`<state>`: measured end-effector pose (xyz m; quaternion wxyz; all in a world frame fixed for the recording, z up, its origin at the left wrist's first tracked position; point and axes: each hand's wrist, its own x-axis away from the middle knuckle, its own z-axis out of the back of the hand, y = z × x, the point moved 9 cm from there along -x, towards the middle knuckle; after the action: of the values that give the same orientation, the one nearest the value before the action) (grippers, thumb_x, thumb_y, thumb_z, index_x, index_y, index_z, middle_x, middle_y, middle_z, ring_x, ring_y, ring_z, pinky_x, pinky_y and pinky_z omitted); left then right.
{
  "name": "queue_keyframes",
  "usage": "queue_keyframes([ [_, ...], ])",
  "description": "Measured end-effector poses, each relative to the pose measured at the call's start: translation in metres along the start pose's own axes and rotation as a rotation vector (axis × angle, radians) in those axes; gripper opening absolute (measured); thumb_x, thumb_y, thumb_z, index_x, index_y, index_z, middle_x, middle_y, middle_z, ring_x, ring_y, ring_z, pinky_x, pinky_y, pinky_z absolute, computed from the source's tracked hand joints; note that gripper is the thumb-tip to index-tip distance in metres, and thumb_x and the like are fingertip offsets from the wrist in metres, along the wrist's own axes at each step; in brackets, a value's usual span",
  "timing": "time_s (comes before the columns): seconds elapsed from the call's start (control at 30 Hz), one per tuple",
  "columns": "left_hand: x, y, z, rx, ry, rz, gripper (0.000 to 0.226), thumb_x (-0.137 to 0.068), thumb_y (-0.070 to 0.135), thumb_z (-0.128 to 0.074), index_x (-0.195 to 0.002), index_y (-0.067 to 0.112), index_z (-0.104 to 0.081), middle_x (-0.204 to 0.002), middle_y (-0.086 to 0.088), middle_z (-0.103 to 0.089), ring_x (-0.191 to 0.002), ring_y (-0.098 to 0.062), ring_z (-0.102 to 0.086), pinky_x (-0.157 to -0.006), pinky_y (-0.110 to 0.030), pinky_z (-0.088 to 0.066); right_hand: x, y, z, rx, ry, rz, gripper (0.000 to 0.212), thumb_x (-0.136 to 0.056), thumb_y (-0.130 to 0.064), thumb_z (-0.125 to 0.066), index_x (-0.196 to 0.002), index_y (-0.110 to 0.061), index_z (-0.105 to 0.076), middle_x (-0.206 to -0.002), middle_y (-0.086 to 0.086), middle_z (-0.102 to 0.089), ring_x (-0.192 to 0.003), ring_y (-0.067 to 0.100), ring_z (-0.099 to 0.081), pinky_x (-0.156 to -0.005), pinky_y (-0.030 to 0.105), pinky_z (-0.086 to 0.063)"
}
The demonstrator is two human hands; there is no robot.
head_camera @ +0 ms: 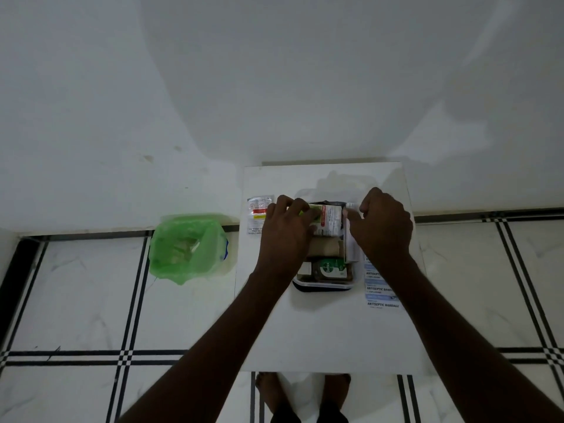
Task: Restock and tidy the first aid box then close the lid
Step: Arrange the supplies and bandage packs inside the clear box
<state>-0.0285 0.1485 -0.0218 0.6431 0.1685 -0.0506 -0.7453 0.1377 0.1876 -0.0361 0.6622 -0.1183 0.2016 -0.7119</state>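
The first aid box point(323, 285), a clear plastic tub with a dark base, sits open on the white table point(323, 331). Inside lie a green Dettol bottle point(331, 268), a tan roll point(325, 247) and a white and red medicine packet point(329, 219). My left hand point(285, 232) pinches the left edge of that packet at the box's far left. My right hand point(380, 224) grips a white carton point(351, 239) standing along the box's right side. Both hands hide parts of the box rim. No lid can be made out.
A strip of antiseptic bandages point(381, 293) lies on the table right of the box. A white and red sachet point(257, 216) lies at the table's far left. A bin lined with a green bag point(187, 247) stands on the tiled floor left of the table. A white wall rises behind.
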Motion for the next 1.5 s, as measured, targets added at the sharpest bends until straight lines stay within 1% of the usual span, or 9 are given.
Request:
queue_keyframes([
  [0.13, 0.002, -0.001, -0.001, 0.034, 0.006, -0.018, 0.029, -0.078, 0.013, -0.072, -0.107, 0.014, -0.074, -0.104, -0.005, -0.071, -0.098, -0.031, -0.058, -0.080, -0.040, -0.050, 0.009, 0.009, -0.001, -0.134, -0.040, -0.046, 0.037, -0.080, -0.043, -0.072, -0.095, -0.013, -0.054, -0.085, 0.004, -0.064, -0.070, 0.022, -0.061, -0.056, 0.024, -0.033],
  [0.23, 0.004, -0.001, -0.005, 0.034, 0.005, -0.032, 0.031, -0.078, 0.013, -0.070, -0.109, 0.014, -0.073, -0.107, -0.006, -0.069, -0.100, -0.030, -0.058, -0.081, -0.040, -0.052, 0.020, 0.004, -0.002, -0.151, -0.176, 0.027, 0.052, -0.084, -0.036, -0.068, -0.129, -0.018, -0.048, -0.126, 0.009, -0.060, -0.099, 0.028, -0.066, -0.076, 0.033, -0.050],
  [0.33, 0.008, -0.001, -0.008, 0.012, -0.002, -0.040, 0.031, -0.082, 0.017, -0.062, -0.112, 0.014, -0.072, -0.112, -0.008, -0.068, -0.104, -0.030, -0.059, -0.082, -0.039, -0.051, 0.045, 0.009, -0.020, -0.027, -0.513, 0.087, 0.082, -0.085, -0.039, -0.066, -0.151, -0.029, -0.019, -0.155, 0.008, -0.034, -0.136, 0.030, -0.040, -0.106, 0.050, -0.042],
  [0.43, 0.010, 0.000, -0.010, 0.006, -0.018, -0.045, 0.040, -0.085, 0.025, -0.043, -0.112, 0.014, -0.071, -0.115, -0.010, -0.068, -0.105, -0.031, -0.061, -0.083, -0.040, -0.052, 0.057, 0.015, -0.032, 0.048, -0.654, 0.119, 0.101, -0.081, -0.038, -0.071, -0.154, -0.032, 0.000, -0.159, 0.013, -0.024, -0.143, 0.035, -0.028, -0.112, 0.054, -0.034],
  [0.77, 0.009, -0.002, -0.012, 0.039, -0.018, -0.063, 0.037, -0.081, 0.014, -0.059, -0.117, 0.010, -0.069, -0.117, -0.014, -0.067, -0.106, -0.034, -0.060, -0.083, -0.043, -0.054, 0.046, 0.009, -0.031, 0.075, -0.482, 0.129, 0.105, -0.078, -0.028, -0.074, -0.154, -0.030, -0.001, -0.153, 0.013, -0.031, -0.134, 0.034, -0.039, -0.098, 0.049, -0.046],
  [0.97, 0.015, -0.004, 0.007, 0.110, 0.121, -0.031, 0.033, -0.082, 0.006, -0.066, -0.115, 0.007, -0.070, -0.118, -0.015, -0.067, -0.106, -0.034, -0.061, -0.087, -0.042, -0.052, 0.043, 0.004, 0.005, -0.129, -0.132, 0.174, 0.050, -0.088, -0.021, -0.063, -0.135, -0.011, -0.049, -0.133, 0.012, -0.059, -0.117, 0.028, -0.058, -0.095, 0.042, -0.051],
  [1.1, 0.017, -0.057, 0.015, 0.249, 0.245, 0.304, 0.030, -0.087, 0.012, -0.057, -0.116, 0.012, -0.068, -0.112, -0.009, -0.065, -0.103, -0.027, -0.057, -0.086, -0.033, -0.046, 0.037, 0.040, 0.011, -0.093, 0.032, -0.017, 0.024, -0.092, -0.015, -0.056, -0.115, -0.010, -0.060, -0.106, 0.010, -0.071, -0.094, 0.027, -0.068, -0.077, 0.035, -0.054],
  [1.3, 0.025, -0.127, -0.048, 0.107, -0.036, 0.603, 0.047, -0.085, 0.027, -0.069, -0.124, 0.004, -0.056, -0.114, -0.023, -0.060, -0.102, -0.043, -0.057, -0.084, -0.049, -0.050, 0.059, 0.096, -0.045, 0.228, -0.253, -0.372, 0.084, -0.069, -0.047, -0.077, -0.130, -0.005, -0.037, -0.121, 0.023, -0.050, -0.110, 0.042, -0.049, -0.088, 0.053, -0.046],
  [1.5, 0.020, -0.131, -0.064, 0.123, -0.107, 0.710, 0.075, -0.067, 0.031, -0.087, -0.126, 0.004, -0.049, -0.120, -0.022, -0.052, -0.106, -0.041, -0.054, -0.085, -0.047, -0.050, 0.057, 0.098, -0.051, 0.145, -0.166, -0.351, 0.095, -0.058, -0.035, -0.087, -0.132, -0.004, -0.036, -0.121, 0.025, -0.045, -0.109, 0.042, -0.047, -0.084, 0.052, -0.048],
])
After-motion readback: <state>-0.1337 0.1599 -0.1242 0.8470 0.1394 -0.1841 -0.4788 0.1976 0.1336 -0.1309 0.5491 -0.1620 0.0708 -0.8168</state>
